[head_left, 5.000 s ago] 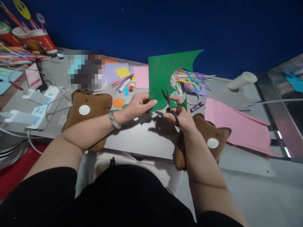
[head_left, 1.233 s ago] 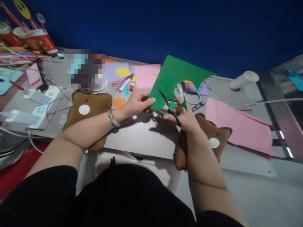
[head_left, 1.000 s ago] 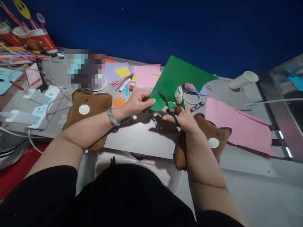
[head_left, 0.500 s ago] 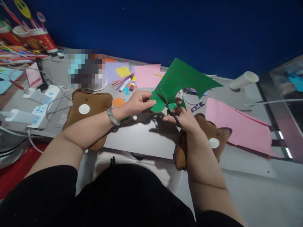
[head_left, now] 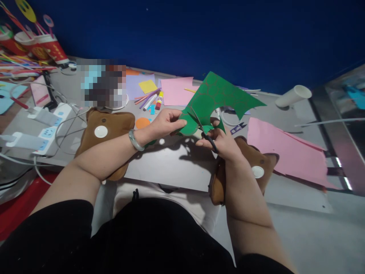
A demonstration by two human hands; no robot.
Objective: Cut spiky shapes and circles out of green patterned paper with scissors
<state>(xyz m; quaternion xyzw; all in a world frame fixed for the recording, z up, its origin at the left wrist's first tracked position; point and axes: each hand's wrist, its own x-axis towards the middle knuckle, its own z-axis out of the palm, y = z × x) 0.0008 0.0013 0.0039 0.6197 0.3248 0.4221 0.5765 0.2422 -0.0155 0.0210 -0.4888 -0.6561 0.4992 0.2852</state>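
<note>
A sheet of green paper (head_left: 219, 91) marked with drawn circles is held up above the table, its lower edge cut into curves. My left hand (head_left: 168, 123) pinches its lower left part, by a rounded lobe, between thumb and fingers. Black-handled scissors (head_left: 209, 140) are in my right hand (head_left: 221, 142), with fingers and thumb at the handles. Their blades point up and left across the green paper, beside the rounded lobe. Some of my right fingers are hidden behind the paper.
Brown cushions (head_left: 98, 148) lie under both forearms. Farther back are pink paper (head_left: 176, 89), a glue stick (head_left: 159, 101), pens and an orange circle (head_left: 142, 123). A power strip (head_left: 51, 131) with cables is left; pink sheets (head_left: 282, 152) and a white tube (head_left: 293, 96) are right.
The green paper has tilted slightly, with its right tip a little lower and farther left. Both hands keep their grip in nearly the same place.
</note>
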